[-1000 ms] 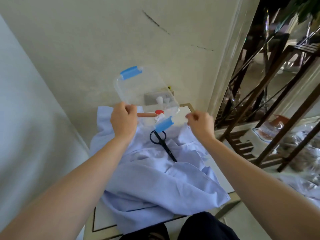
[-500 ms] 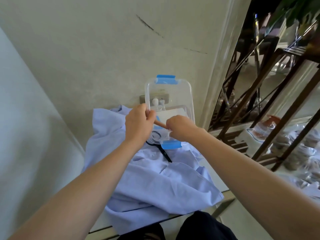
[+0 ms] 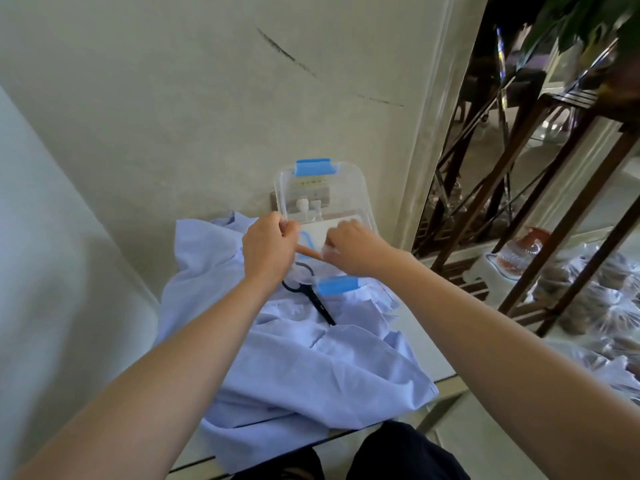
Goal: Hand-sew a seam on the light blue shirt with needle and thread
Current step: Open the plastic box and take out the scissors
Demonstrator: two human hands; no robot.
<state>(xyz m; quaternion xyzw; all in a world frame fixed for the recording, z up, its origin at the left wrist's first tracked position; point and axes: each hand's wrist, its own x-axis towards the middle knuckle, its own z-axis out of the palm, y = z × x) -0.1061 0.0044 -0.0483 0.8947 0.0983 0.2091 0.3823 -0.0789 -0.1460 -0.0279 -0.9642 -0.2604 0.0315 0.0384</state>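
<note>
The light blue shirt [image 3: 311, 368] lies crumpled over the small table. Black scissors [image 3: 313, 299] rest on it just below my hands. Both hands hold a clear plastic lid [image 3: 346, 199] with blue clips [image 3: 315, 167] above the shirt's far end. My left hand [image 3: 268, 251] grips its left edge with curled fingers. My right hand [image 3: 353, 251] pinches its lower right part. White spools [image 3: 304, 204] show through the lid. A tan, pointed shape [image 3: 308, 252] lies between my hands; finger or tool, I cannot tell. No needle is visible.
A wall stands right behind the table, and a pale surface [image 3: 52, 271] rises on the left. On the right are dark wooden shelf legs [image 3: 540, 202] and bagged items [image 3: 595, 306]. The table's front edge [image 3: 446, 379] shows beside the shirt.
The lid has swung from a tilt at the left to lengthwise above the shirt. My right hand came in from the right and took hold of it. Little has moved in the last half second.
</note>
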